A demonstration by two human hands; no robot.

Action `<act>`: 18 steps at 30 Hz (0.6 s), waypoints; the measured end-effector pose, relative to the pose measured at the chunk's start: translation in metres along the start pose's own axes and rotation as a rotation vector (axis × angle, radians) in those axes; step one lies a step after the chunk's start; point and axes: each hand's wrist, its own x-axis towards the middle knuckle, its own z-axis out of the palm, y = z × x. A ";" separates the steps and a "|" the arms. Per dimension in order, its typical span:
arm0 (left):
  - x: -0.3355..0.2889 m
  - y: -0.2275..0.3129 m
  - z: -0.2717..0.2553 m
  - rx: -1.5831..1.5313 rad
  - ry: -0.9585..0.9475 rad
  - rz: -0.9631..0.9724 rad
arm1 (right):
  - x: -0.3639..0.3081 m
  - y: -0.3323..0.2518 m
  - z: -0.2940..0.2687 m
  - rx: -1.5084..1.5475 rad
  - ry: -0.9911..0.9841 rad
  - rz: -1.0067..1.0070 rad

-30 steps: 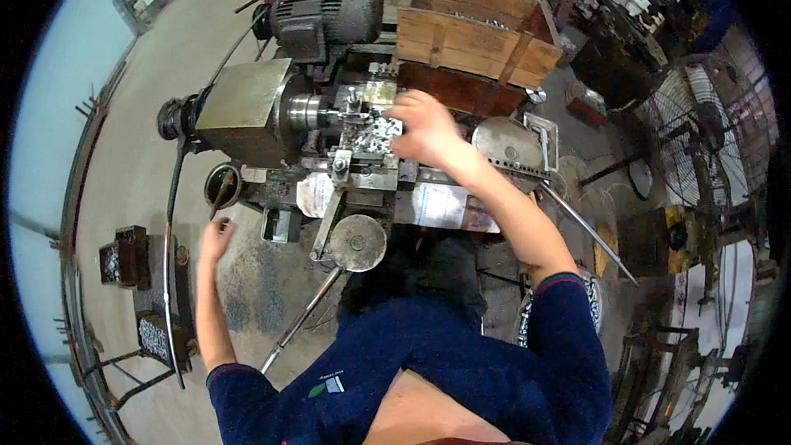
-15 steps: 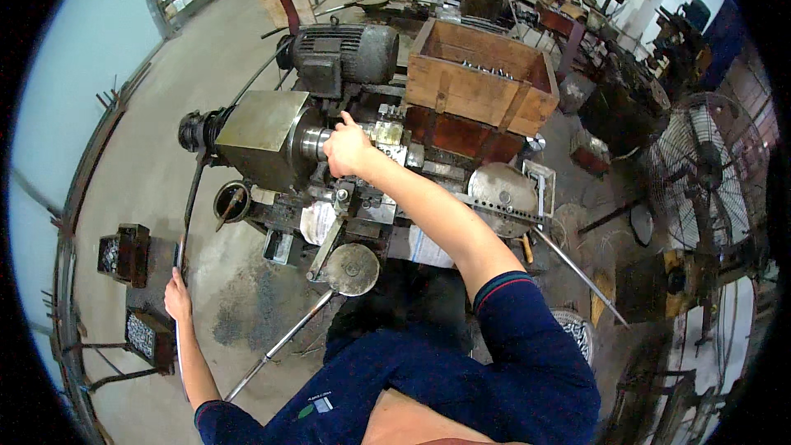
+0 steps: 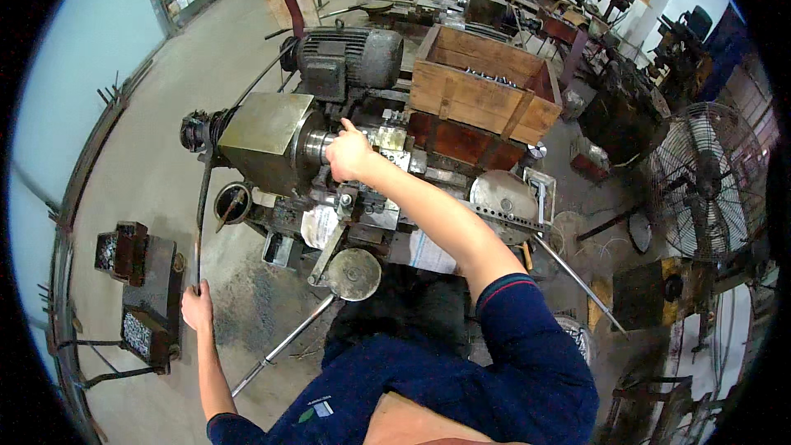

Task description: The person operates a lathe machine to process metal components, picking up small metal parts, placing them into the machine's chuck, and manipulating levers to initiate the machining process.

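Note:
My left hand is closed round a long dark bar, which rises to the pulley end of a small lathe. At the front of the lathe's headstock, my right hand is against the bright round spindle nose. Its fingers are curled, with one pointing up; whatever they grip is hidden behind the hand. Beneath that hand lie the metal tool slides. A lever arm with a round metal disc stands in front.
Behind the lathe sit a ribbed electric motor and a wooden crate holding metal parts. Boxes of small parts stand at the left. To the right are a round plate, a slanting metal rod and a large fan.
My left hand has moved to the right, and the lower end of the bar has swung right with it. My right hand stays at the spindle nose.

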 end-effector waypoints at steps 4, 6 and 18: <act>0.032 -0.018 0.003 -0.175 -0.329 0.129 | -0.022 0.014 -0.017 -0.010 0.085 0.117; 0.038 -0.008 -0.015 -0.289 -0.377 0.292 | -0.051 0.042 -0.035 0.106 0.347 0.153; 0.090 0.016 0.026 -0.920 -0.628 0.225 | -0.232 -0.013 0.034 0.720 0.375 0.063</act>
